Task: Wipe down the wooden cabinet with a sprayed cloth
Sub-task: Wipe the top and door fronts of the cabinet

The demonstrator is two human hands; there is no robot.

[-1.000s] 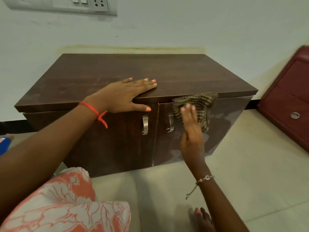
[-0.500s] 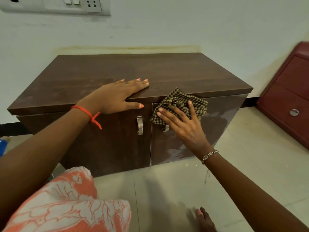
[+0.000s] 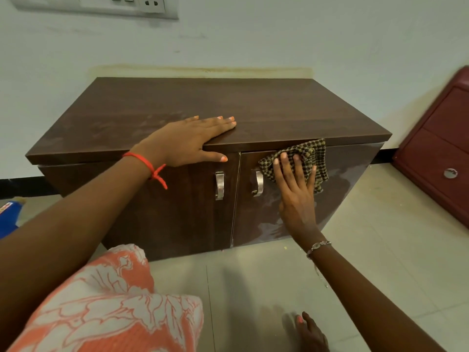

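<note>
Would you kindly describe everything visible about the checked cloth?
The checked cloth is a dark brown and tan woven rag, crumpled. It lies against the upper part of the cabinet's right door, just under the top's front edge, right of the door handle. The right hand presses it flat, fingers spread.

A single head-worn wide-angle camera looks forward and steeply down, close over the wooden cabinet (image 3: 203,110) against the wall (image 3: 279,34), both outstretched arms filling the foreground.
</note>
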